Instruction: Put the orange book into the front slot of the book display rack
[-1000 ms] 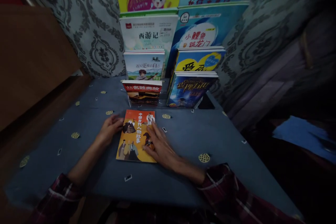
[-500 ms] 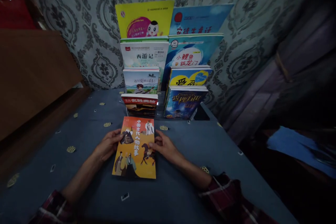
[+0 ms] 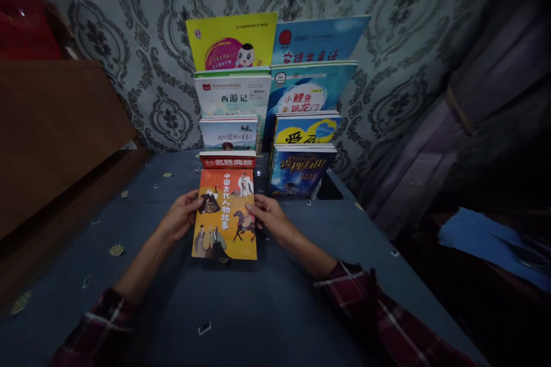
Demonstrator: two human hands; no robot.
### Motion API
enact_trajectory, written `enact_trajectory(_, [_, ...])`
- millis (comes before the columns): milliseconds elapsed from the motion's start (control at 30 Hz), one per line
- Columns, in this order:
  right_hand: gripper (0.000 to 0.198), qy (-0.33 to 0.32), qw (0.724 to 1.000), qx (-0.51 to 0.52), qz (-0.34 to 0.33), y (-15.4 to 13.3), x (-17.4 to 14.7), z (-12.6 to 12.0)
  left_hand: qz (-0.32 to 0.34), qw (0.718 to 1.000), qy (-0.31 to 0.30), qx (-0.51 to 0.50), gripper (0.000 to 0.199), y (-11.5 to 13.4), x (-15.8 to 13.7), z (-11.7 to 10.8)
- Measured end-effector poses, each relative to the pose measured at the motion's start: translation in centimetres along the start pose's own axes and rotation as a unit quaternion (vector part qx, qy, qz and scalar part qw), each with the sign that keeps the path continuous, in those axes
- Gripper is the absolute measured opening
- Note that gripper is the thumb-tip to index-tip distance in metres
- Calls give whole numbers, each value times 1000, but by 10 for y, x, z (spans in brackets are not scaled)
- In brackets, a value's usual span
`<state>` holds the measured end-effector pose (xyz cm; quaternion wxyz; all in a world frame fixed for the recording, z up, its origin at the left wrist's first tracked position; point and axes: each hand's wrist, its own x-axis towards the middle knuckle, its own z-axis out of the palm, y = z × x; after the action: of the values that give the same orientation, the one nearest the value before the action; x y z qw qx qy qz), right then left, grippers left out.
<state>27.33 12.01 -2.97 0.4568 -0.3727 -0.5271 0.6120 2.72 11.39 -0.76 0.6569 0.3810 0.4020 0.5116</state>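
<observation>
An orange-yellow book point(image 3: 226, 223) with Chinese lettering and painted figures is held between my two hands, its cover facing me. My left hand point(image 3: 183, 215) grips its left edge, thumb on the cover. On the opposite edge, my right hand point(image 3: 273, 218) pinches it the same way. The book's top overlaps the lower part of a red-topped book point(image 3: 228, 160) at the front of the left column. Behind that rise a pale blue book point(image 3: 228, 132), a white book point(image 3: 232, 94) and a yellow-green book point(image 3: 232, 34).
A right column has a dark blue book point(image 3: 301, 172), a blue-yellow book point(image 3: 305, 128), a teal book point(image 3: 310, 86) and a blue book point(image 3: 322, 37). All stand on a blue-grey tablecloth point(image 3: 249, 321). A brown wooden piece point(image 3: 55, 137) is at left, a curtain point(image 3: 447, 109) at right.
Both hands have carried the orange-yellow book forward and up, and it now covers most of the red-topped book. The camera view has shifted slightly.
</observation>
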Motion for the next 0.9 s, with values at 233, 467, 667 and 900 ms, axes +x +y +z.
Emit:
enact_trajectory(233, [40,18,999,-5,-45,-10,23,-6,59,998,-7,4,38,13,23,11])
enact_trajectory(467, [39,9,992,-62,-105,-15,48,-17,111,994,6,11,40,13,41,15])
enact_trajectory(667, [38,16,981,-103,-164,-29,69,-22,187,982,7,35,42,17,61,19])
enact_trajectory(900, [27,33,954,-187,-232,-49,82,-23,290,955,14,64,41,30,83,24])
